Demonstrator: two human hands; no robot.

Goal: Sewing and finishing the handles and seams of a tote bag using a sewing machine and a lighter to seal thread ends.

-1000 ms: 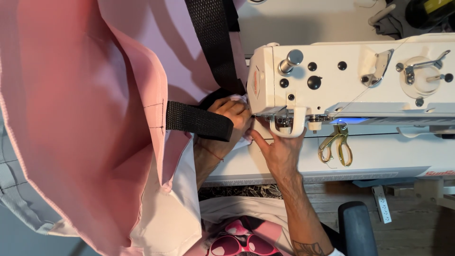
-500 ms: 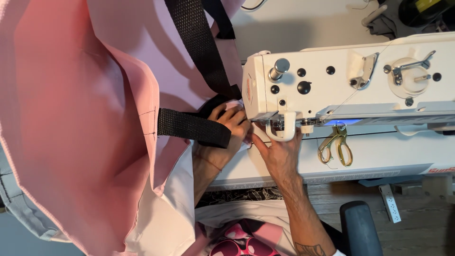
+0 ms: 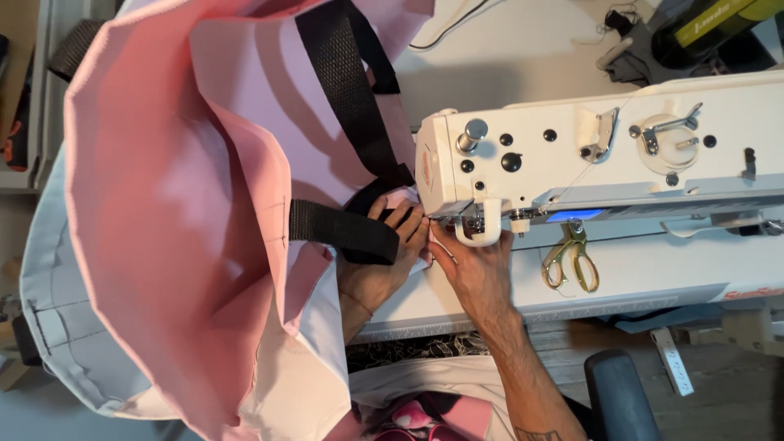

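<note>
The black strap lies flat across the pink fabric, running from the fabric's folded edge toward the sewing machine. Its free end stops just beside the machine's needle end, where it meets a second run of black webbing that climbs away over the fabric toward the top of the frame.

The left hand sits under and around the strap end, just beside the machine head. The fingers curl over the strap's edge and press it down against the fabric; the palm lies below the strap. The right hand rests on the machine bed directly below the needle area, fingers extended and laid close together, tips touching the fabric edge next to the left fingertips. It presses rather than pinches.

The needle and the presser foot are largely hidden behind the white guard and the fingertips; the exact point of contact between strap and foot cannot be made out. The fabric is cut off at the top and bottom of the frame. The left wrist is hidden under the fabric.

Gold scissors lie on the bed, to the right of the needle end, well apart from both hands.
</note>
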